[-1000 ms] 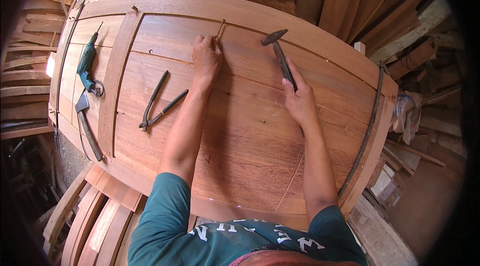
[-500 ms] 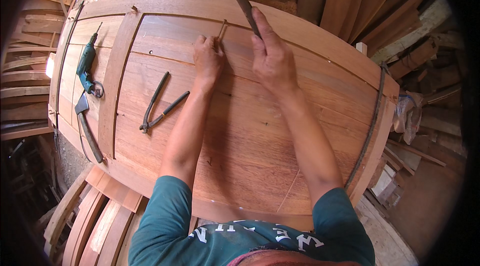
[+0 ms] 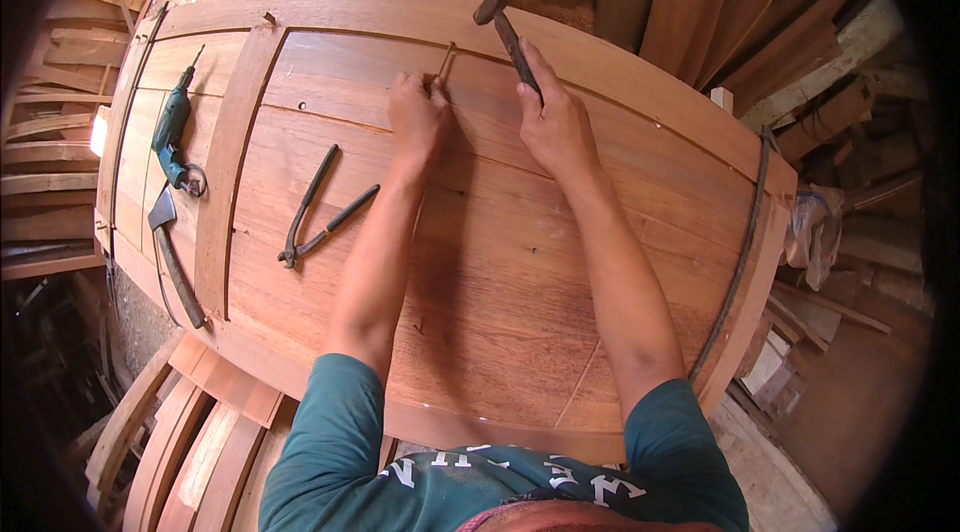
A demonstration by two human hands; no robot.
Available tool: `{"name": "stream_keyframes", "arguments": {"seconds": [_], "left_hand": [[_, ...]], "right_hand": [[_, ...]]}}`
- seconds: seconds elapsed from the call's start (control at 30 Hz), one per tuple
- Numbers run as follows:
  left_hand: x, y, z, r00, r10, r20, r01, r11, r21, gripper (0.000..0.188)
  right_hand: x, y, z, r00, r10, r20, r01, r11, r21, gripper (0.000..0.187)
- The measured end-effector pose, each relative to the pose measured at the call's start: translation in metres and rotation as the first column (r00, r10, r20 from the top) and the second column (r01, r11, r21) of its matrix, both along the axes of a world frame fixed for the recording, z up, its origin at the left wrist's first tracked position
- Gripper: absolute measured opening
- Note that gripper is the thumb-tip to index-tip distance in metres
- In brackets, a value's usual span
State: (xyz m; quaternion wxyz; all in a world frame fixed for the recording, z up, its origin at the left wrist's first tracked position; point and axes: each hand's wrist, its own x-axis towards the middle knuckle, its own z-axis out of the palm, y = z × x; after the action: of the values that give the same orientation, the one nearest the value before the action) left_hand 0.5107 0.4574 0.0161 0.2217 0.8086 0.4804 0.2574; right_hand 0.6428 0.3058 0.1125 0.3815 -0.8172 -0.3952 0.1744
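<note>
A large wooden panel door (image 3: 500, 262) lies flat before me. My left hand (image 3: 418, 117) rests near its far edge, fingers closed around a thin brownish rod (image 3: 447, 56) that slants up to the inner edge of the frame rail. Whether it is a nail or a punch I cannot make out. In my right hand (image 3: 560, 132) is a hammer (image 3: 517, 54), gripped by its dark handle. Its metal head is raised to the upper right of the rod, apart from it. Left of my left forearm lie pincers (image 3: 300, 250) with their handles spread.
A green power drill (image 3: 172, 127) and a hatchet (image 3: 175, 257) lie at the door's left end. Dark straps (image 3: 735, 292) cross both ends. Stacked boards (image 3: 60, 152) stand left, more planks (image 3: 690, 2) lie beyond the far edge, and a clear plastic bag (image 3: 815, 232) hangs right.
My right hand has come down and slightly right, bringing the hammer head lower in view. My left hand and the rod have barely moved.
</note>
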Motion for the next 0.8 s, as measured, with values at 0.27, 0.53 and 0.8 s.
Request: {"name": "stream_keyframes", "arguments": {"seconds": [0.27, 0.53, 0.8], "left_hand": [[-0.009, 0.029, -0.002, 0.951, 0.114, 0.288, 0.001, 0.928, -0.372, 0.023], [-0.004, 0.001, 0.010, 0.997, -0.042, 0.072, 0.049, 0.994, -0.094, 0.018], [0.000, -0.010, 0.001, 0.994, -0.080, 0.076, 0.084, 0.995, -0.051, 0.011]], "right_hand": [[-0.002, -0.015, -0.001, 0.989, -0.027, -0.144, 0.026, 1.000, -0.011, 0.056], [-0.002, -0.012, -0.001, 0.990, -0.010, -0.143, 0.007, 1.000, -0.019, 0.057], [-0.011, 0.013, -0.009, 0.991, 0.055, 0.126, -0.075, 0.984, 0.161, 0.058]]}}
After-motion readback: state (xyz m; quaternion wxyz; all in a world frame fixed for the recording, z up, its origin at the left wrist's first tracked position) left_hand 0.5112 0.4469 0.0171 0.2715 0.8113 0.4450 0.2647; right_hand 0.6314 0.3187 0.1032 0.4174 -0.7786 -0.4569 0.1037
